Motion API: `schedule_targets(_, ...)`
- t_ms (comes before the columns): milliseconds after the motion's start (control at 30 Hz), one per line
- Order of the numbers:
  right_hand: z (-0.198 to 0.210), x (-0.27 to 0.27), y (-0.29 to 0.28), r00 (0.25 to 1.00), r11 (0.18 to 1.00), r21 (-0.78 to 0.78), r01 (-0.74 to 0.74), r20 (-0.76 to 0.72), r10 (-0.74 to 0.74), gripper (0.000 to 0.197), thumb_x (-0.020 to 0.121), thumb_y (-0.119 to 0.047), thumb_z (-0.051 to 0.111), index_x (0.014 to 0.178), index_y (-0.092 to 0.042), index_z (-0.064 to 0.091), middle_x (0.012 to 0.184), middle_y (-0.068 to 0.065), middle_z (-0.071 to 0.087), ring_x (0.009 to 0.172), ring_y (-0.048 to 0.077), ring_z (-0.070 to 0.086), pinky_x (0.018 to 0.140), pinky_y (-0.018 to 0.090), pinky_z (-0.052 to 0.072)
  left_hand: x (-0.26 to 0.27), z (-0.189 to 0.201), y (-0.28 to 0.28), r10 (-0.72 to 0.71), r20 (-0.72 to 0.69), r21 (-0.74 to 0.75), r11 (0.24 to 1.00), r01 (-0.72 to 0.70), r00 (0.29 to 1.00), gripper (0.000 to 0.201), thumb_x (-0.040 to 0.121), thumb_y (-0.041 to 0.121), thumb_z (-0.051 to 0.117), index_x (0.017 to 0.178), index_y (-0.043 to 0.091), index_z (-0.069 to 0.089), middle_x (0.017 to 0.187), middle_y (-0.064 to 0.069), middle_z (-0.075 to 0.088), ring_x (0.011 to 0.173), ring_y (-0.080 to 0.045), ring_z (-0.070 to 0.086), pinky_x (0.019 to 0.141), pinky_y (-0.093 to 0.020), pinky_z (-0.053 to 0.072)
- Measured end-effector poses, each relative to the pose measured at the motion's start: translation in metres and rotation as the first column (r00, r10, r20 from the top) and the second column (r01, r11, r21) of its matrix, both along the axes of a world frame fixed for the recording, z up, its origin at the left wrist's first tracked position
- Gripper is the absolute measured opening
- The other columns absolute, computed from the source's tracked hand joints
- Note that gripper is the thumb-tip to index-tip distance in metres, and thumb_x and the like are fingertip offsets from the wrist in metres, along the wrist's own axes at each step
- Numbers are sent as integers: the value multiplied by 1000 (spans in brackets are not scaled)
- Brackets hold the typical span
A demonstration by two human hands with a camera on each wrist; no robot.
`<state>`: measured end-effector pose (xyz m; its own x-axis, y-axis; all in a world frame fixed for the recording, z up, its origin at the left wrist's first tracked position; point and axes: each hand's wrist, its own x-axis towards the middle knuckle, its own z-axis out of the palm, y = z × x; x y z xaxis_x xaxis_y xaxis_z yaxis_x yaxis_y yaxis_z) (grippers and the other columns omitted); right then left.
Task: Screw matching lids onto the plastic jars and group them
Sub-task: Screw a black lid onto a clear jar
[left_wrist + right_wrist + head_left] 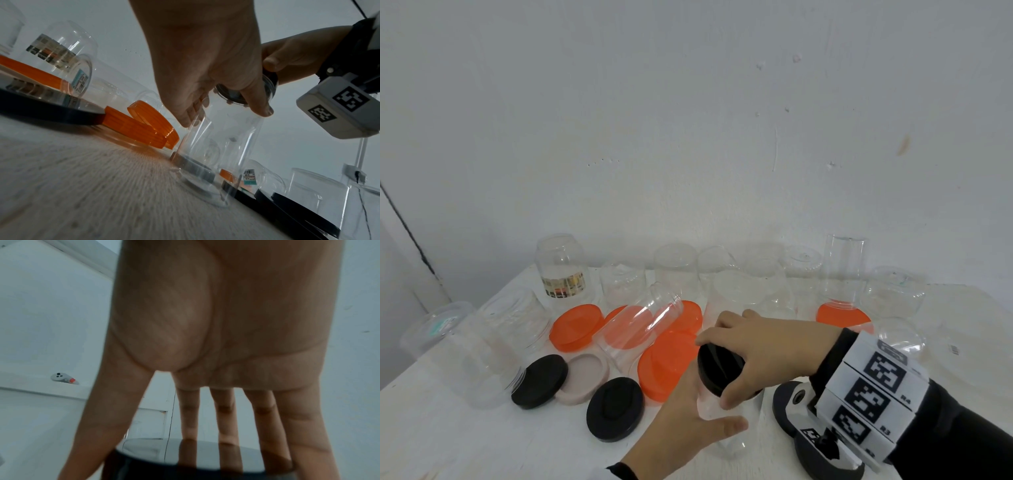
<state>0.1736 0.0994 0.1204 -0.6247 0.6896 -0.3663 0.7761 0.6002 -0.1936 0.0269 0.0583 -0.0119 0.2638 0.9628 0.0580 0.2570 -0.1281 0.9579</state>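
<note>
Mostly the white table carries clear plastic jars, and every one that can be seen through holds nothing. A row of them stands along the wall, mouths down as far as can be told; the labelled jar at the left end shows a printed band low on its side. One tall jar stands on an orange lid at the right. Another clear jar lies tilted across further orange lids in the middle. Loose on the near side are two black lids, one pale pink lid lying hollow side up between them, and a large orange lid.

Near the front edge, the held jar stands with its base on the table. The left hand wraps its upper wall, thumb on the near side and fingers curled round the far side. The black lid sits on the jar's mouth, tipped toward the camera. The right hand covers it from above: in the right wrist view the four fingers are spread over the rim with gaps between them, the thumb on the opposite edge, so the lid is pinched between thumb and fingertips. Whether it is threaded on cannot be told.
</note>
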Motion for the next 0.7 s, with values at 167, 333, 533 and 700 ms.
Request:
schedule_targets(167,-4,4,1,1000,1000,29,-1,-10,2,77,81,-57,63,144,-42,23,130,-9,33,116,16,29,95,40,44,1,3,-2,-19,18,15,1000,18,1000,84,60,52,83,122,63,27,124,48,41,120,22,38,88,2,35)
schedule_targets(333,-11,6,-1,999,998,69,0,-45,3,75,82,-60,58,146,-41,21,132,-7,33,115,16,29,96,41,43,2,4,-2,-24,22,41,999,23,999,83,63,49,83,125,61,29,127,43,44,122,17,41,90,-1,37)
schedule_targets(533,-24,12,-6,986,988,152,22,-166,3,72,83,-64,53,144,-41,25,131,-10,35,112,13,27,96,34,41,2,5,-4,7,-14,51,999,-6,1000,83,60,56,81,124,63,28,127,43,43,121,17,41,94,-9,37)
schedule_targets(700,-36,16,-10,958,977,199,75,-286,-15,73,82,-67,52,145,-39,29,132,-15,36,110,8,26,98,28,38,3,5,-4,25,-25,74,997,-23,999,82,63,50,82,118,75,27,127,42,45,119,19,41,88,-1,37)
